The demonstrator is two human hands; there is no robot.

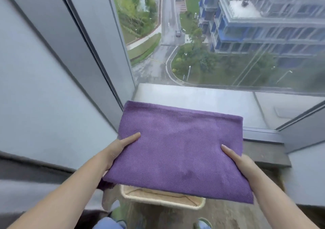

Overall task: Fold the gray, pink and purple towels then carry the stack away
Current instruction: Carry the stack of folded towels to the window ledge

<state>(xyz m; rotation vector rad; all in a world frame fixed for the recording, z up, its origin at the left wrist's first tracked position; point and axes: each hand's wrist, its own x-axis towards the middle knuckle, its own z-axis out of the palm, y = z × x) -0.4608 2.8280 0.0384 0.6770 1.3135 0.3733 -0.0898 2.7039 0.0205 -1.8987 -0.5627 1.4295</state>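
A folded purple towel (177, 151) lies flat on top of what I carry, held in the air in front of me. My left hand (121, 145) grips its left edge, thumb on top and fingers underneath. My right hand (237, 158) grips the right edge the same way. Any gray or pink towel beneath the purple one is hidden; only a dark purple fold shows under the left corner.
A cream basket (163, 199) stands on the floor right below the towel. A gray window ledge (202, 96) runs ahead, under a large glass pane with a street far below. A gray wall panel (44, 105) closes the left side.
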